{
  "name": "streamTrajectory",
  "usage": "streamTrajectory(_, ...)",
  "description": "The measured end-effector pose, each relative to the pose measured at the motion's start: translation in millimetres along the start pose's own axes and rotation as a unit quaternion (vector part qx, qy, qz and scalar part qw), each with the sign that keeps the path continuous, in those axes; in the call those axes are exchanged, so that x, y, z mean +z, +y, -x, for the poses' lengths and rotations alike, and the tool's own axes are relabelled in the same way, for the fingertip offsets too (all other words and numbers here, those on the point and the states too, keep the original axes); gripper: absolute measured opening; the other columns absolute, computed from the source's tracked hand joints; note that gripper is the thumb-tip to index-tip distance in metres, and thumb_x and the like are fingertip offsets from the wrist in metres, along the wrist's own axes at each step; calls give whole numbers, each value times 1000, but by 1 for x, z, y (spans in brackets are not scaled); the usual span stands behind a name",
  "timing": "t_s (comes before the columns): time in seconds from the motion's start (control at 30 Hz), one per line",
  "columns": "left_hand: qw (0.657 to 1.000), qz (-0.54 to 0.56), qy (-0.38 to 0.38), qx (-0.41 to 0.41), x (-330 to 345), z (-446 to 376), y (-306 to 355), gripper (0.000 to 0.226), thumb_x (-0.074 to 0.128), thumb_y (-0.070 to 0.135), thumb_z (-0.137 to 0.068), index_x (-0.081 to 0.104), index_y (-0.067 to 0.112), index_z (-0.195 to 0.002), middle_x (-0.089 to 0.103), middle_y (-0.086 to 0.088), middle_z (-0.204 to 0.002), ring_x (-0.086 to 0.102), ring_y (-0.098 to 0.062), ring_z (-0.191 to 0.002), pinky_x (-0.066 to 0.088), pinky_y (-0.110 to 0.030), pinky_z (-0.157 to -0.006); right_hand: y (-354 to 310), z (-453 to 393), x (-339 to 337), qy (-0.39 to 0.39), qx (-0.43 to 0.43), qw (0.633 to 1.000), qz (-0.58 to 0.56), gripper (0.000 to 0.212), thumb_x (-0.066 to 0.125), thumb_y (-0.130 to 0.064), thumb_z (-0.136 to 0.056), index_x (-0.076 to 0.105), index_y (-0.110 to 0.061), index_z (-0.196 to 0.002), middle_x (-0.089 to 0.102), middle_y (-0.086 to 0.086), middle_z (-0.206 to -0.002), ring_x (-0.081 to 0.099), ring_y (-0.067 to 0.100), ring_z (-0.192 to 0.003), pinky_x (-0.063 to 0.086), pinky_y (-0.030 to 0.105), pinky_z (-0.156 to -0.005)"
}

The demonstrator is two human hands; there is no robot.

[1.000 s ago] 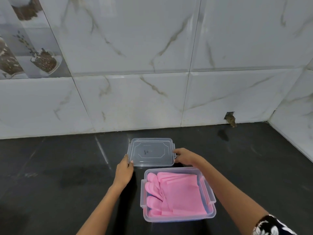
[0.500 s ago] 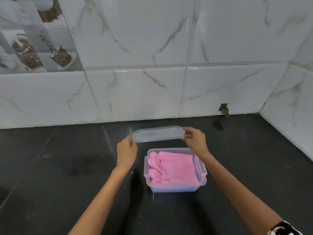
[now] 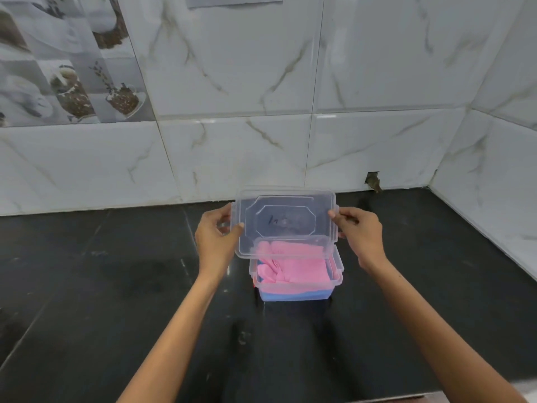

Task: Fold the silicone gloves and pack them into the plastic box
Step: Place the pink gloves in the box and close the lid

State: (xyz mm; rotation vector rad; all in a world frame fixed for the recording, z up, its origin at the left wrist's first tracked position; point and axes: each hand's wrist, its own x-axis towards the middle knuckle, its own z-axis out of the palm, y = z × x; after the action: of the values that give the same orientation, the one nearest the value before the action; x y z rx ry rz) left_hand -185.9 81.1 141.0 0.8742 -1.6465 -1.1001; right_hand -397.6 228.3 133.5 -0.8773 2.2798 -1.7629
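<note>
Lidding | I am holding the clear lid (image 3: pixel 286 221) tilted above the plastic box (image 3: pixel 296 295) of pink gloves (image 3: pixel 299 269), left grip (image 3: pixel 216 242) and right grip (image 3: pixel 361 235) each grasping an end | squaring its edges with the rim before pressing down evenly.

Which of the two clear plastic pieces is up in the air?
The lid, gripped at its ends by the left hand and right hand. The plastic box sits on the counter.

The clear lid (image 3: pixel 284 221), flat on the counter (image 3: pixel 116 271) behind the plastic box (image 3: pixel 296 295) a second ago, is now raised and tilted toward the camera, its near edge over the box's back rim. The left hand (image 3: pixel 216 242) and right hand (image 3: pixel 361 237) have risen with it, gripping its short ends.
</note>
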Motion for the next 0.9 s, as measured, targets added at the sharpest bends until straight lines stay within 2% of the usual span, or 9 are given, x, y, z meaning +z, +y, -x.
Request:
streamTrajectory(0.1, 996, -5, -56, -63, 3, -1, -13, 41, 72, -2, -75, 69, 18, -110, 71, -4, -104, 66, -16, -91, 55, -32, -80, 7, 3, -1, -3, 24, 998, 50, 14, 71, -25, -82, 73, -12, -80, 71, 9, -74, 63, 22, -65, 59, 48, -72)
streamTrajectory(0.2, 984, 6, -92, -156, 11, -3, -33, 39, 72, -5, -74, 68, 6, -112, 71, -9, -105, 66, -19, -91, 53, -29, -76, 20, 8, 0, 4, 58, 995, 82, 25, 75, -18, -77, 69, 5, -84, 69, 23, -77, 66, 40, -76, 57, 54, -73)
streamTrajectory(0.33, 967, -14, -119, -227, 22, -3, -56, 33, 71, -5, -76, 68, 2, -108, 71, -12, -105, 66, -20, -91, 50, -28, -75, 37, 14, 1, -16, 82, 988, 127, 18, 78, -9, -71, 70, 1, -85, 72, 13, -77, 69, 29, -77, 58, 48, -76)
streamTrajectory(0.47, 959, -45, -128, -248, 31, 1, -64, 34, 74, -3, -74, 68, 0, -107, 68, -8, -100, 62, -19, -88, 49, -28, -77, 50, 16, 4, -47, 105, 984, 139, 26, 77, -8, -72, 72, -6, -97, 73, 8, -90, 67, 17, -79, 57, 31, -71)
streamTrajectory(0.57, 959, -68, -130, -244, 34, 0, -67, 31, 75, 0, -74, 70, 3, -104, 67, -3, -95, 61, -17, -86, 49, -27, -74, 54, 18, 7, -57, 118, 981, 140, 23, 74, -8, -76, 72, -6, -98, 73, 9, -93, 66, 17, -78, 55, 29, -68)
streamTrajectory(0.67, 955, -82, -135, -249, 32, -3, -71, 29, 79, 3, -71, 72, 5, -98, 65, 1, -88, 61, -13, -80, 45, -20, -64, 58, 19, 8, -58, 120, 980, 147, 17, 73, -8, -78, 73, -6, -94, 73, 8, -94, 65, 15, -74, 53, 25, -62)
streamTrajectory(0.8, 950, -79, -127, -275, 30, -9, -76, 15, 85, 7, -64, 73, 14, -71, 69, 1, -79, 66, -16, -76, 46, -20, -64, 63, 16, 9, -61, 110, 978, 168, 16, 72, -11, -79, 74, -3, -92, 74, 10, -93, 68, 20, -74, 56, 29, -65)
streamTrajectory(0.87, 946, -75, -128, -287, 29, -12, -79, 13, 86, 8, -63, 74, 12, -68, 73, -4, -78, 71, -19, -71, 51, -22, -67, 63, 14, 11, -69, 107, 973, 191, 13, 70, -12, -80, 73, 0, -85, 74, 14, -88, 69, 26, -74, 59, 40, -70)
streamTrajectory(0.9, 945, -77, -128, -291, 30, -13, -80, 13, 86, 9, -63, 74, 10, -68, 74, -5, -77, 72, -21, -71, 53, -25, -69, 64, 13, 12, -76, 106, 969, 209, 14, 69, -13, -82, 73, 1, -81, 73, 14, -84, 69, 26, -70, 59, 40, -69)
